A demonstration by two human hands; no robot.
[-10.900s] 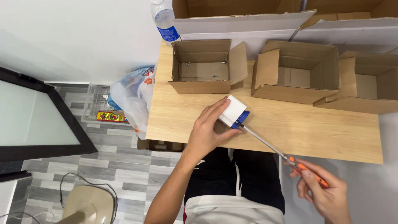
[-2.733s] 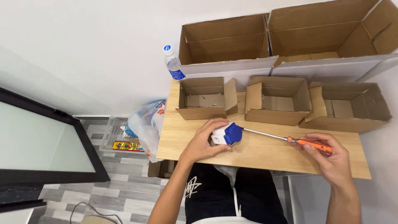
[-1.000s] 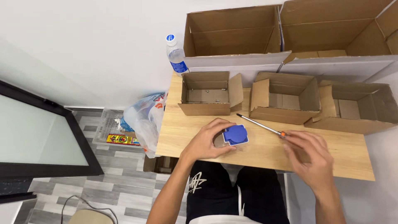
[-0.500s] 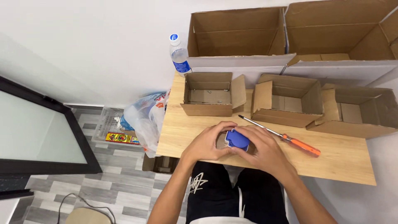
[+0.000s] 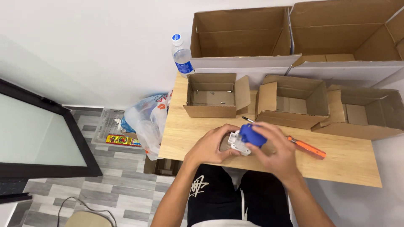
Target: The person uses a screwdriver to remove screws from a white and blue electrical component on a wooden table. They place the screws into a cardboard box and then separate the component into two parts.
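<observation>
Blue and white, the small plastic part [image 5: 244, 138] sits between your 2 hands at the near middle of the wooden table [image 5: 349, 162], just in front of the 3 small cardboard boxes. Your left hand [image 5: 209, 146] curls around its white base from the left, fingers closed on it. Your right hand [image 5: 273, 149] covers the blue cap from the right, fingers bent over and gripping it.

Half a second ago your right hand was already on the part; now the blue cap shows more plainly, tilted up toward the far side. 1 second ago that hand was at the orange-handled screwdriver [image 5: 304, 146]; the tool now lies loose on the table, just right of your right hand, its tip pointing far-left behind the part.

Left box [image 5: 210, 96], middle box [image 5: 292, 103] and right box [image 5: 362, 113] stand open as before. Behind them, a water bottle [image 5: 182, 54] stands at the table's far-left corner.
</observation>
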